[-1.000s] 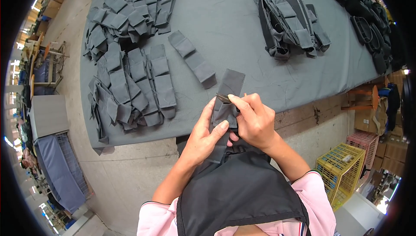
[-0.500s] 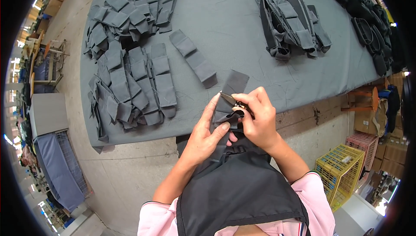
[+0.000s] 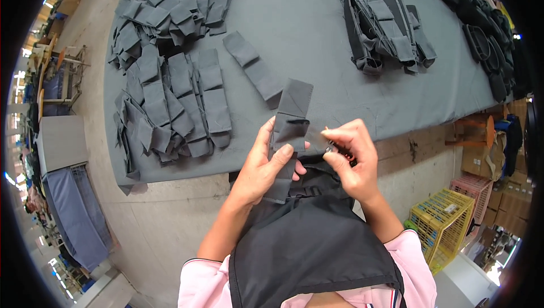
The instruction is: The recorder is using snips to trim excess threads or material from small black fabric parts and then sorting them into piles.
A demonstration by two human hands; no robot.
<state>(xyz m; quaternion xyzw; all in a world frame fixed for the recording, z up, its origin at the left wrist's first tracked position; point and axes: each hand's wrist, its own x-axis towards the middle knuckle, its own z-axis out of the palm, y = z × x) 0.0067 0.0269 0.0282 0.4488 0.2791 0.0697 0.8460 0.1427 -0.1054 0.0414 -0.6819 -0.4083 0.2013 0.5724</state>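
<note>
My left hand (image 3: 262,167) grips a dark grey fabric strip (image 3: 294,100) in front of my apron, thumb on top and fingers behind. The strip's upper part points away over the table, and its lower end hangs below the thumb. Just right of it, my right hand (image 3: 358,159) is closed around small thread snips (image 3: 339,149); their blades are blurred and stand apart from the fabric. Beyond my left hand, a single strip (image 3: 255,70) lies slantwise on the table, its near end close to the held one.
Grey cloth covers the table (image 3: 300,19). Piles of similar strips lie at the far left (image 3: 170,11) and near left (image 3: 181,98); a bundle (image 3: 385,28) lies far right. Dark padded pieces (image 3: 490,47) line the right edge. A yellow crate (image 3: 442,223) stands at lower right.
My right hand with the snips has drawn back to the right, away from the fabric. The strip in my left hand has shifted slightly left and now shows more of its face.
</note>
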